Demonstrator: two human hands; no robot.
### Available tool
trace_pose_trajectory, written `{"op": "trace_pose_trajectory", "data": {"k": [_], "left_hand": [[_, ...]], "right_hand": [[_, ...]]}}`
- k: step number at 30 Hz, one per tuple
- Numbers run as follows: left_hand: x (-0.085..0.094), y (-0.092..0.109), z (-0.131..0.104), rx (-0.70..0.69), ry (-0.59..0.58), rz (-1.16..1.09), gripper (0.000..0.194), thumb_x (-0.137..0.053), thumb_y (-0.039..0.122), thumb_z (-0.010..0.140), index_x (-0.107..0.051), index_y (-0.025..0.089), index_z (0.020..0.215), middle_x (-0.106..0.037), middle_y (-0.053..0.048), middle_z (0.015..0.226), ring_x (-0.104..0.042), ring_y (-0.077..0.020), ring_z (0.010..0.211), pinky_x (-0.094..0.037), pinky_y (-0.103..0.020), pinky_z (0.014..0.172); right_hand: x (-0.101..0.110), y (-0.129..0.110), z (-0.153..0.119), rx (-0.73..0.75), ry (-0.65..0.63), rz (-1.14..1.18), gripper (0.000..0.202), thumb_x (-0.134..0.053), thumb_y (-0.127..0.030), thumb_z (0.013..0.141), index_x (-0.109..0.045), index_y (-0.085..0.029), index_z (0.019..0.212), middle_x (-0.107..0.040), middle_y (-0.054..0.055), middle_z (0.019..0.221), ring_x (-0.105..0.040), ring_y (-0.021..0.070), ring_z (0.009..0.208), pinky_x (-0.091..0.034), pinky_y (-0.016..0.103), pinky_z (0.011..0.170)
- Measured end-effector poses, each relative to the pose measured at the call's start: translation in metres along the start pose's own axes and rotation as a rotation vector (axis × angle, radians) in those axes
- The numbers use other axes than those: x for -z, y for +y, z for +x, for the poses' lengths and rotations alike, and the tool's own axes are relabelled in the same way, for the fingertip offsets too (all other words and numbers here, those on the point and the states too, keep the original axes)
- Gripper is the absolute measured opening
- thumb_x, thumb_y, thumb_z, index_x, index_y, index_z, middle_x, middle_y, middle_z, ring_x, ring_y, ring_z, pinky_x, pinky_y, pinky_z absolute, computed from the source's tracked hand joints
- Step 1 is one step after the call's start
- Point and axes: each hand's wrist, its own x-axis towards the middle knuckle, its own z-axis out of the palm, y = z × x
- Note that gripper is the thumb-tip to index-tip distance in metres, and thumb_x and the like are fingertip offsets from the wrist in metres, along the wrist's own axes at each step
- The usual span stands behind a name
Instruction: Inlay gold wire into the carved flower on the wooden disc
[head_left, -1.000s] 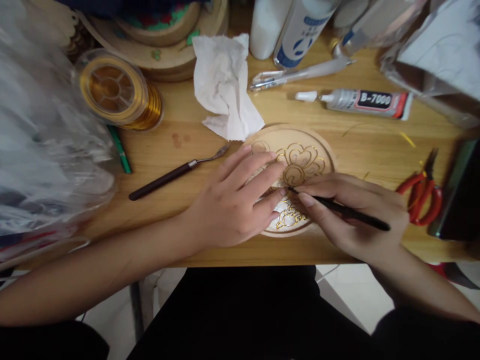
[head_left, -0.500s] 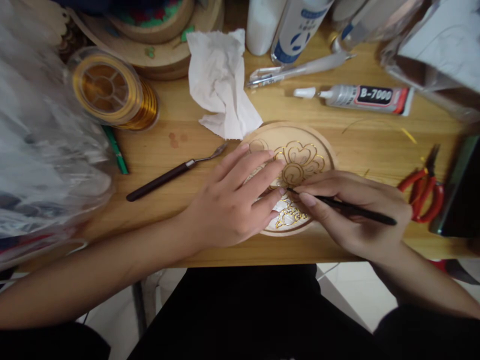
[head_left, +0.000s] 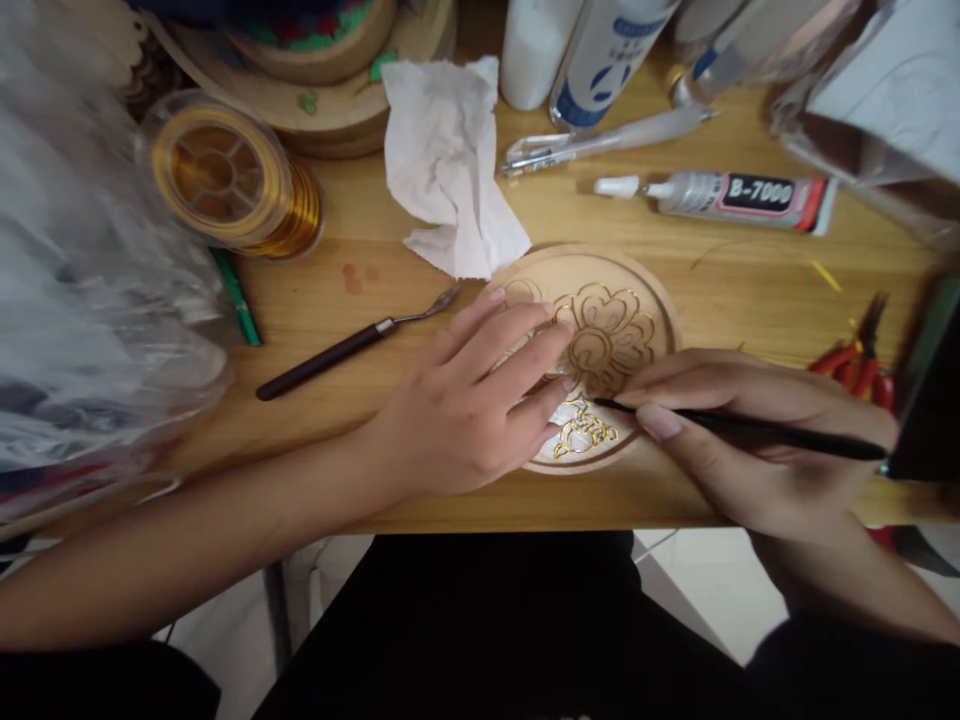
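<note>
A round wooden board [head_left: 656,290] with a raised rim lies near the table's front edge. Gold wire outlines a flower [head_left: 592,345] on it, and a smaller figure [head_left: 585,437] in gold wire over a pale, shiny patch lies below. My left hand [head_left: 487,400] rests over the board's left part with fingers spread, covering some of the design. In my right hand [head_left: 757,430], thumb and fingers pinch slim black tweezers [head_left: 795,435]. Their tip is low over the board, between the flower and the smaller figure, close to my left index finger; contact cannot be made out.
A dark-handled metal spatula [head_left: 322,360] and a gold wire spool [head_left: 232,180] are at left. Crumpled tissue [head_left: 450,160] touches or nears the board's upper edge. Behind lie a pen [head_left: 600,140] and a B-7000 glue tube [head_left: 750,198]. Red-handled pliers [head_left: 862,360] sit at right.
My right hand has moved right and slightly down, drawing the tweezers' tip a little away from the flower. My left hand stays in place on the board. The view has shifted slightly.
</note>
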Motion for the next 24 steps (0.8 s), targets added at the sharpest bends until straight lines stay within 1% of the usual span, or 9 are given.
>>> {"op": "trace_pose_trajectory", "data": {"k": [2,5,8,10,13,16,19,24], "left_hand": [[0.0,0.0,0.0,0.015,-0.005,-0.012,0.015,-0.065,0.025,0.09,-0.067,0.017,0.102,-0.068,-0.009,0.122,-0.064,-0.0283,0.118,-0.054,-0.05,0.104],[0.0,0.0,0.0,-0.001,-0.004,-0.015,0.016,-0.065,0.024,0.089,-0.067,0.015,0.102,-0.068,-0.011,0.121,-0.064,-0.0292,0.118,-0.053,-0.05,0.105],[0.0,0.0,0.0,-0.021,0.002,0.003,0.017,-0.066,0.025,0.089,-0.068,0.013,0.101,-0.069,-0.013,0.12,-0.065,-0.0304,0.117,-0.054,-0.05,0.103],[-0.001,0.0,0.0,-0.018,0.002,0.009,0.017,-0.067,0.025,0.088,-0.067,0.014,0.101,-0.069,-0.012,0.12,-0.065,-0.03,0.117,-0.055,-0.049,0.103],[-0.001,0.0,0.0,-0.013,0.004,0.013,0.016,-0.067,0.024,0.088,-0.067,0.015,0.102,-0.068,-0.011,0.121,-0.065,-0.0292,0.117,-0.055,-0.049,0.103],[-0.002,0.001,-0.001,-0.005,0.012,-0.002,0.016,-0.066,0.022,0.089,-0.066,0.014,0.102,-0.068,-0.012,0.121,-0.065,-0.0296,0.117,-0.054,-0.051,0.104],[-0.002,0.001,-0.001,-0.003,0.019,-0.022,0.016,-0.066,0.021,0.088,-0.067,0.013,0.103,-0.068,-0.013,0.121,-0.065,-0.0302,0.116,-0.053,-0.051,0.104],[-0.002,0.002,0.0,0.017,0.037,-0.029,0.014,-0.065,0.02,0.088,-0.067,0.015,0.101,-0.068,-0.012,0.12,-0.064,-0.0296,0.117,-0.054,-0.051,0.104]], "right_hand": [[-0.001,0.002,0.0,0.009,0.024,-0.028,0.017,-0.075,-0.007,0.079,-0.073,-0.021,0.09,-0.075,0.0,0.081,-0.071,0.013,0.074,-0.059,0.023,0.068],[-0.004,0.007,0.0,0.06,0.043,-0.096,0.021,-0.074,-0.006,0.079,-0.073,-0.021,0.093,-0.075,0.002,0.082,-0.071,0.0146,0.073,-0.059,0.026,0.064],[-0.006,0.011,0.0,0.121,0.033,-0.145,0.023,-0.074,-0.006,0.079,-0.072,-0.021,0.096,-0.075,0.003,0.083,-0.071,0.0157,0.074,-0.059,0.027,0.063],[-0.007,0.012,0.0,0.159,0.021,-0.174,0.024,-0.075,-0.006,0.078,-0.071,-0.02,0.097,-0.076,0.003,0.085,-0.071,0.0155,0.075,-0.059,0.026,0.065],[-0.007,0.012,-0.002,0.178,0.003,-0.2,0.024,-0.076,-0.006,0.077,-0.071,-0.018,0.097,-0.076,0.004,0.087,-0.071,0.0144,0.076,-0.059,0.024,0.067],[-0.008,0.012,-0.003,0.181,0.003,-0.224,0.025,-0.077,-0.006,0.076,-0.07,-0.018,0.098,-0.076,0.004,0.088,-0.071,0.0144,0.076,-0.06,0.023,0.067],[-0.008,0.013,-0.003,0.2,0.001,-0.23,0.029,-0.077,-0.007,0.076,-0.071,-0.02,0.101,-0.076,0.004,0.089,-0.072,0.0163,0.076,-0.061,0.026,0.066],[-0.007,0.013,-0.002,0.22,-0.007,-0.253,0.032,-0.076,-0.011,0.078,-0.07,-0.028,0.104,-0.077,0.002,0.091,-0.073,0.0192,0.074,-0.063,0.031,0.063]]}}
